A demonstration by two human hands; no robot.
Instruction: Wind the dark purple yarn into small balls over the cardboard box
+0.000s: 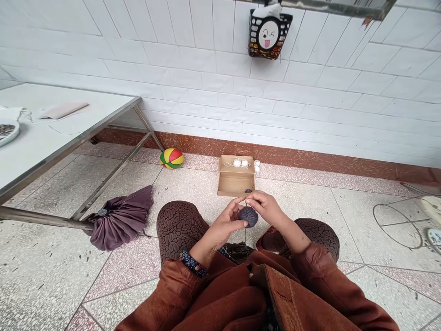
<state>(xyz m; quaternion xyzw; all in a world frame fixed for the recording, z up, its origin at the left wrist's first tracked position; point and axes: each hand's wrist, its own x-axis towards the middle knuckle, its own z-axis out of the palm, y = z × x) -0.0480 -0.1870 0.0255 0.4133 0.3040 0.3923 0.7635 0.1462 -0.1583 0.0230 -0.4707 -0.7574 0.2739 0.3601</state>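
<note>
Two bare hands meet in front of the person: the left hand [227, 219] curls around a dark yarn ball [251, 218], and the right hand [266, 205] pinches narrowly at its top (whether on a strand, one cannot quite tell). Beyond them, an open cardboard box [232, 182] lies on the floor [299, 193], white balls [240, 163] in its lid [226, 169].

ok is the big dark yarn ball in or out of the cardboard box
Out: the left hand holds the dark yarn ball on the near side of the cardboard box.
</note>
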